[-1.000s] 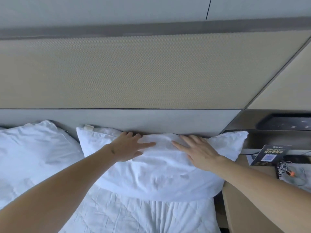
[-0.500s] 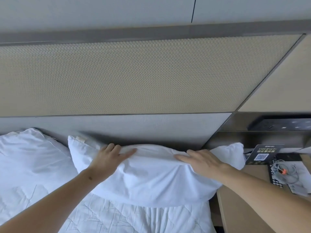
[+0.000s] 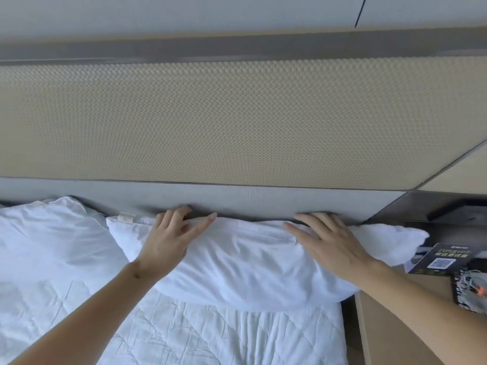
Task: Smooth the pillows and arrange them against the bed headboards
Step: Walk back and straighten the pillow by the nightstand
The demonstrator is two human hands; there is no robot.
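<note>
On the far left lies one white pillow point(image 3: 50, 233), puffy and a bit wrinkled, with its top edge close to the grey headboard point(image 3: 237, 198). Just beside it is a second white pillow point(image 3: 250, 262) — this one lies flat on the bed with its long top edge pushed right up against the headboard. A small tag point(image 3: 126, 217) sticks up at its top left corner. The left hand point(image 3: 171, 238) lies on the left part of this pillow, fingers spread and flat, with the fingertips reaching over the top edge where pillow and headboard meet. It is not grabbing anything, only pressing down. The right hand point(image 3: 329, 241) lies on the right part of the same pillow — also flat and open, with the fingers pointing at the headboard. Under the pillow is a white quilt point(image 3: 210, 338) with stitched lines. On the far right is a brown bedside table point(image 3: 395, 338) with a dark card point(image 3: 437, 259) and some tangled cords point(image 3: 471, 285) on it.
</note>
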